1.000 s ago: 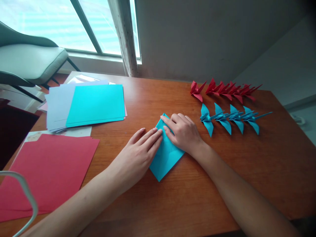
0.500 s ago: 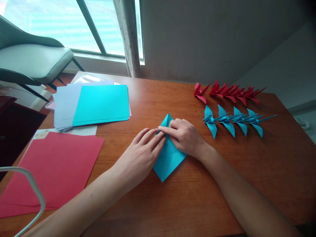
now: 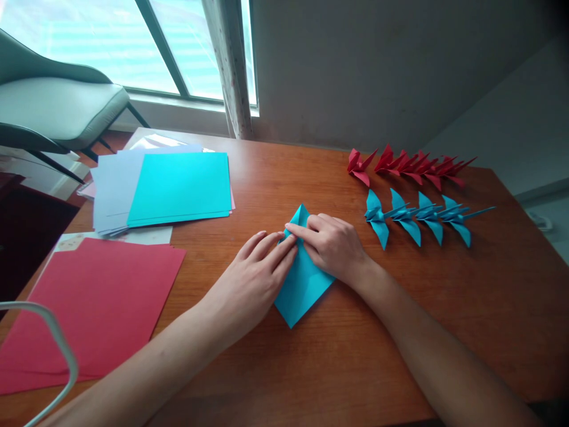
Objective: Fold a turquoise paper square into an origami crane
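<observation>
Blue folded paper [image 3: 306,287] laid on bench [image 3: 355,356] between hands, one corner pointed toward camera; left edge covered by left hand [image 3: 264,270], its fingers stretched nearly flat; upper part pressed by right hand [image 3: 331,246], index finger extended, other fingers curled, whether paper is pinched there cannot be told; blue cranes [image 3: 427,214] lined up at right, red cranes [image 3: 415,167] set behind them; red sheets [image 3: 102,308] stacked at left

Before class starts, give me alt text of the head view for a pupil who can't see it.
A left hand and right hand touch folded blue paper on a wooden table. At right, rows of red paper birds and blue paper birds; at left, red sheets and blue sheets.
</observation>
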A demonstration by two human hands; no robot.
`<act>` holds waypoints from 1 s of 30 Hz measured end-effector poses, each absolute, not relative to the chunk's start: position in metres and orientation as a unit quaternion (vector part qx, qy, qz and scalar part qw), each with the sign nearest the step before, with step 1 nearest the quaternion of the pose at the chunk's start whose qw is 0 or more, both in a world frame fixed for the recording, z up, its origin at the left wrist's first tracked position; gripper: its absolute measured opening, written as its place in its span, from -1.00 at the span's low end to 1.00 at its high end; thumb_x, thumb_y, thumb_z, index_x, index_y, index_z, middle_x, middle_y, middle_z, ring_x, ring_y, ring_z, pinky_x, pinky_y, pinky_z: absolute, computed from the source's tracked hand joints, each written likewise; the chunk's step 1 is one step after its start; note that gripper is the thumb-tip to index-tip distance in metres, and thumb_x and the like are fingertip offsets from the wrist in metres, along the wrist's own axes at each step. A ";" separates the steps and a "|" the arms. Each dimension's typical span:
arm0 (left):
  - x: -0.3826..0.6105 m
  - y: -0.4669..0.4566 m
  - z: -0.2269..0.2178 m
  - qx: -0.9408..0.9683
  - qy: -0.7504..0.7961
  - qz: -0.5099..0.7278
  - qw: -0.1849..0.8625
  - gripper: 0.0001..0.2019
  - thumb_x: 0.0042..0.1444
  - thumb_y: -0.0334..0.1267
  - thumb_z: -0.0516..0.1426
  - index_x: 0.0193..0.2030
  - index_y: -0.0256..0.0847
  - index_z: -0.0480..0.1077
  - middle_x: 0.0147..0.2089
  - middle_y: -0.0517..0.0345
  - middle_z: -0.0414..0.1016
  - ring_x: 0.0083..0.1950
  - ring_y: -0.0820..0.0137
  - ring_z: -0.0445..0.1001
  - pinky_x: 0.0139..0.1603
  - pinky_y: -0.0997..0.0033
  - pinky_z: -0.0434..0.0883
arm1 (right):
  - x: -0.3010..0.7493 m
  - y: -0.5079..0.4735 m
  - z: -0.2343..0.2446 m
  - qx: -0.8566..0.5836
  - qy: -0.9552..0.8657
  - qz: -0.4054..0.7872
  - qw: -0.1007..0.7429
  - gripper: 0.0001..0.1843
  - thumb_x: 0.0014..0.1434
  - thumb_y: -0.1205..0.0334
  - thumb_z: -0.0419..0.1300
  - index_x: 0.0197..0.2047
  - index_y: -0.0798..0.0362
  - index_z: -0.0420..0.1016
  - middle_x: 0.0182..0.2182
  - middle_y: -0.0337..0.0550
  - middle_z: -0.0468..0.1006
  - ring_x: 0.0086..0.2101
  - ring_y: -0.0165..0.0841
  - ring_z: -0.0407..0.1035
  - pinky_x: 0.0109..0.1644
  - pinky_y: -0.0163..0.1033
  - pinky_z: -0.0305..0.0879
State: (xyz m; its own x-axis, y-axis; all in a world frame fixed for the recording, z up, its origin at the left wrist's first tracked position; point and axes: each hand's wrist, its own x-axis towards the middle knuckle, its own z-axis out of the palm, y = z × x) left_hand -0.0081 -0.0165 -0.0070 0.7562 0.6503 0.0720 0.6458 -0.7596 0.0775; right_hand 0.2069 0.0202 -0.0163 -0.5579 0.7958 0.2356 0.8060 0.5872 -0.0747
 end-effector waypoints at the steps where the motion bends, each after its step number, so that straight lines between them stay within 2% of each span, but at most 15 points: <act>1: -0.008 -0.017 -0.008 0.937 0.346 0.048 0.022 -0.51 0.38 -0.31 -0.08 0.39 -0.37 0.23 0.47 -0.04 0.20 0.44 0.04 0.17 0.46 0.00 0.09 | 0.206 0.020 -0.016 -0.467 -0.877 -0.022 0.115 -0.63 0.40 0.18 0.06 0.18 -0.16 0.53 -0.31 -0.14 0.52 -0.29 -0.29 0.29 -0.28 -0.19 0.07; 9: -0.009 -0.017 -0.011 0.937 0.344 0.053 0.019 -0.52 0.37 -0.30 -0.06 0.38 -0.34 0.25 0.48 -0.01 0.18 0.44 0.07 0.16 0.46 -0.01 0.07 | 0.202 0.023 -0.013 -0.543 -0.837 -0.019 0.063 -0.52 0.37 0.27 0.02 0.30 -0.15 0.41 -0.21 -0.12 0.56 -0.20 -0.28 0.34 -0.27 -0.22 0.09; 20: -0.008 -0.018 -0.013 0.937 0.344 0.056 0.015 -0.51 0.35 -0.32 -0.03 0.39 -0.34 0.24 0.48 -0.02 0.18 0.44 0.07 0.16 0.45 0.00 0.08 | 0.196 0.025 -0.010 -0.582 -0.813 -0.009 0.029 -0.48 0.38 0.26 -0.03 0.37 -0.08 0.31 -0.14 -0.04 0.58 -0.13 -0.21 0.39 -0.22 -0.19 0.21; 26: -0.009 -0.018 -0.015 0.937 0.343 0.069 0.005 -0.52 0.36 -0.32 -0.05 0.38 -0.34 0.26 0.48 -0.01 0.19 0.43 0.06 0.17 0.44 0.00 0.09 | 0.193 0.030 -0.010 -0.612 -0.790 0.005 0.032 -0.46 0.40 0.26 -0.13 0.39 0.06 0.26 -0.08 0.02 0.60 -0.09 -0.17 0.42 -0.20 -0.17 0.28; 30: -0.010 -0.018 -0.014 0.937 0.344 0.060 0.007 -0.52 0.36 -0.31 -0.05 0.38 -0.33 0.25 0.49 0.00 0.18 0.44 0.07 0.15 0.45 0.01 0.07 | 0.195 0.031 -0.012 -0.608 -0.793 0.010 0.045 -0.45 0.41 0.24 -0.13 0.41 0.13 0.20 -0.01 0.05 0.58 -0.06 -0.19 0.41 -0.15 -0.18 0.29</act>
